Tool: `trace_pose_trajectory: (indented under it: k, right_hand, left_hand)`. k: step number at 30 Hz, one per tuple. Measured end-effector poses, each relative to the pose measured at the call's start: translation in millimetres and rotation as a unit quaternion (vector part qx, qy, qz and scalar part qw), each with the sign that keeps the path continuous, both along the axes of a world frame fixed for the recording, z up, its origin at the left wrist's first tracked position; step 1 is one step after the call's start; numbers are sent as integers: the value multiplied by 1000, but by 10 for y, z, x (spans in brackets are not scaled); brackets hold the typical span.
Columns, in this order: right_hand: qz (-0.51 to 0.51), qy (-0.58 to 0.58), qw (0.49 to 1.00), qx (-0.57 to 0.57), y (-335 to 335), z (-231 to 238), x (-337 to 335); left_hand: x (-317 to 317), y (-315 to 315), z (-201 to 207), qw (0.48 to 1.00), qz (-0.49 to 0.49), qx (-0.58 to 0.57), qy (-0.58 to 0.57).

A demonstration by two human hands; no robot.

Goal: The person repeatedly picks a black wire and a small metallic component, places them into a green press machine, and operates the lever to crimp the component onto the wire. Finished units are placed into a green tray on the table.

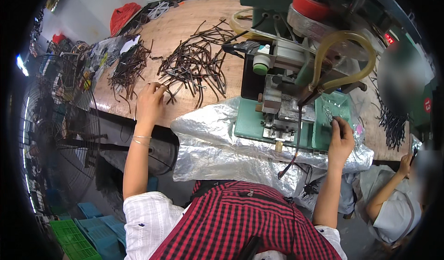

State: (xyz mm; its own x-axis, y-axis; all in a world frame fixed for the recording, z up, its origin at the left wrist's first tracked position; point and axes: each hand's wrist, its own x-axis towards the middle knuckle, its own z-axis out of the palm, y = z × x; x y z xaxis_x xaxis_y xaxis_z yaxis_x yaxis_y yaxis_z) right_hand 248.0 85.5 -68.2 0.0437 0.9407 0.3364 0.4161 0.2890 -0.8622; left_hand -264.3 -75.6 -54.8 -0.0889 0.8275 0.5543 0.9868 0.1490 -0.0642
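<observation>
My left hand (151, 100) is at the near left edge of a loose pile of dark, thin cords (196, 66). Its fingers are bent together by the cord ends; whether one is pinched between them is hard to make out. My right hand (341, 140) is over the near part of a green tray (321, 133) holding small shiny pieces (332, 110). Thumb and forefinger are drawn together there, and anything between them is too small to name. Between my hands stands a green bench press (280, 105) with metal tooling. One dark cord (299, 126) hangs down in front of it.
A second cord bundle (132, 68) lies farther left, near plastic bags (104, 56). Silver foil sheeting (208, 140) covers the bench's front edge. A yellowish hose (347, 36) loops above the tray. A fan (60, 126) stands left; a co-worker's arm (388, 188) is at right.
</observation>
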Motion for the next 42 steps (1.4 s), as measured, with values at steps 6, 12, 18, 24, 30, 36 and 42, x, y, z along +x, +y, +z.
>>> trace_pose_trajectory:
  k: [6, 12, 18, 24, 30, 36, 42]
  right_hand:
    - [1, -9, 1000, -18, -30, 36, -109]
    - [-107, -56, 992, 49, -201, -100, 247]
    - [21, -25, 997, 72, -340, 459, -100]
    - [71, 119, 984, 113, -109, 613, -887]
    - [102, 259, 960, 30, -244, 653, -1051]
    - [173, 276, 945, -23, -427, 970, -1053]
    - [92, -29, 992, 84, -97, 981, -666]
  left_hand:
    - [-224, 476, -485, 997, -59, -48, -7]
    - [436, 984, -149, 991, -66, 10, -113]
    - [527, 1259, -48, 902, -78, 254, -341]
    - [1032, 1254, 37, 697, -98, 192, -684]
    - [1441, 1079, 55, 651, -136, 121, -737]
    - [1818, 742, 736, 726, -225, 294, -579]
    - [2233, 735, 759, 841, -436, 225, -229]
